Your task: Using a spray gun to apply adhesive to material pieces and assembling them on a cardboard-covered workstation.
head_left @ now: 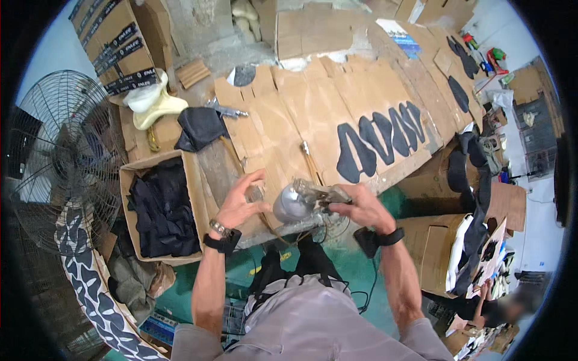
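A spray gun [325, 194] with a rounded grey cup [292, 204] is gripped in my right hand [364, 207] over the front edge of the cardboard-covered table. My left hand [241, 198] is just left of the cup, its fingers curled around a small, translucent, cap-like piece [256, 194] whose kind is unclear. Beyond the hands, several dark shoe-shaped cut pieces [350, 153] lie in a row on the cardboard [289, 114]. A brush-like tool [309, 162] lies between them and my left hand.
An open carton [128, 198] of black pieces stands left, beside a large wire fan [75, 156]. Black cloth [201, 128], a second metal spray-gun-like tool [229, 110] and a cream form [159, 105] sit at the far left. Cartons [427, 256] stand right; a person [500, 310] is lower right.
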Tool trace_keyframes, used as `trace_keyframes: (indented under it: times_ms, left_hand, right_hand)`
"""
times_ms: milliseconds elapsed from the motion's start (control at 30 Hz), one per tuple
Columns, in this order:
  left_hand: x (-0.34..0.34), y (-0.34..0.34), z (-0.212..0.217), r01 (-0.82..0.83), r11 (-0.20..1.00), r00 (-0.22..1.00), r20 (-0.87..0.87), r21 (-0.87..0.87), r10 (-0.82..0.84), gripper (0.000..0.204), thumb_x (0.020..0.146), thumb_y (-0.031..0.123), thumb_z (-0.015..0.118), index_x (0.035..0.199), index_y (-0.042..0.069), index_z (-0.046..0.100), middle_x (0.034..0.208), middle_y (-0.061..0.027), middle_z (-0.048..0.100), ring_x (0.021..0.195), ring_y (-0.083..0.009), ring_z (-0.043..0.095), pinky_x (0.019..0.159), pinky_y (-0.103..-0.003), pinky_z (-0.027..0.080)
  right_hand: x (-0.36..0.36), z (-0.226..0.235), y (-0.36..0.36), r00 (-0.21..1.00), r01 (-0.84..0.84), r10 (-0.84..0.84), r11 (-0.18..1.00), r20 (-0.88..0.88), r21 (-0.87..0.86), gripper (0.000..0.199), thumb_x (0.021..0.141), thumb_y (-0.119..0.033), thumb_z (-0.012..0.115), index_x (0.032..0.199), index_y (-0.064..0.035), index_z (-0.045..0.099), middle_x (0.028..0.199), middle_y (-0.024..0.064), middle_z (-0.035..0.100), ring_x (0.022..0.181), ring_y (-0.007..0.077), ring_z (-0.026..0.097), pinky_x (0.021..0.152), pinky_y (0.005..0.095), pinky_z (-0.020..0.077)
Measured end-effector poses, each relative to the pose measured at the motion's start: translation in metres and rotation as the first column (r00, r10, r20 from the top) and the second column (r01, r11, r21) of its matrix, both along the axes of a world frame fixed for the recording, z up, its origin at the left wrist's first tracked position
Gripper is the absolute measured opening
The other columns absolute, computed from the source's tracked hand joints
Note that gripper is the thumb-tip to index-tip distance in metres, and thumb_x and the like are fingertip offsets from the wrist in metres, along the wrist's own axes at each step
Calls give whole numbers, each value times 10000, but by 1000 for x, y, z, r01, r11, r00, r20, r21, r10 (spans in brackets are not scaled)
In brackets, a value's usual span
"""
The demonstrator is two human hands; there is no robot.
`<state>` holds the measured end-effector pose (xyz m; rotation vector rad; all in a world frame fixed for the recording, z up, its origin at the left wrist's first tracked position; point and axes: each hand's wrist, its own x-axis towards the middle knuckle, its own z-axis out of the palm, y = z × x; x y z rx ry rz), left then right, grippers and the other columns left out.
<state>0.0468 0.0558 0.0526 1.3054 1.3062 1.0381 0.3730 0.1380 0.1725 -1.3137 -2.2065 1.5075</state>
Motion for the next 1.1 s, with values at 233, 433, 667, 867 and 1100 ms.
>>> trace_keyframes:
  times_ms: [233, 433, 667, 867, 1100]
  left_hand:
    - [54, 27, 78, 753, 656, 539, 528, 48, -657, 1447, 471, 632, 998, 1596, -15, 358, 1580, -104, 494, 1447, -195, 434, 1216, -387, 340]
    - [89, -13, 114, 545, 824, 544, 682, 155, -488, 1269, 615, 426, 1032, 1590, 8, 336, 1512, -87, 536, 1380, -196, 505, 1178, -394, 386]
    - [110, -34, 148, 294, 932, 707, 608, 214, -363, 1059, 725, 279, 955, 1561, -8, 372, 1466, -111, 562, 1352, -203, 532, 1145, -380, 416]
    - [111, -41, 166, 48, 964, 914, 378, 263, -148, 1009, 707, 286, 961, 1508, -13, 426, 1359, -141, 637, 1244, -235, 628, 1069, -383, 491]
    - [130, -43, 192, -178, 939, 981, 127, 295, 146, 985, 667, 319, 971, 1458, 8, 472, 1282, -196, 689, 1172, -324, 700, 976, -428, 565]
  right_hand:
    - [20, 117, 58, 955, -280, 268, 955, -128, -93, 288, 883, -110, 824, 1120, 32, 743, 848, 19, 732, 777, 101, 639, 691, 281, 524]
    - [11, 185, 51, 950, -285, 273, 956, -149, -65, 349, 867, -92, 806, 1182, 19, 709, 985, 87, 795, 796, 134, 699, 692, 274, 558]
    - [4, 172, 32, 949, -48, 72, 995, -308, 85, 579, 852, -125, 835, 1374, -10, 611, 1141, 110, 743, 919, 137, 672, 779, 281, 535]
    - [-16, 172, -12, 955, 233, -44, 727, -295, 646, 591, 910, -123, 791, 1448, -16, 572, 1362, 142, 649, 1161, 235, 652, 872, 334, 550]
    - [-37, 169, -69, 889, 373, -45, 649, -455, 664, 621, 944, -138, 754, 1503, 6, 525, 1211, 164, 661, 1009, 239, 659, 845, 349, 564]
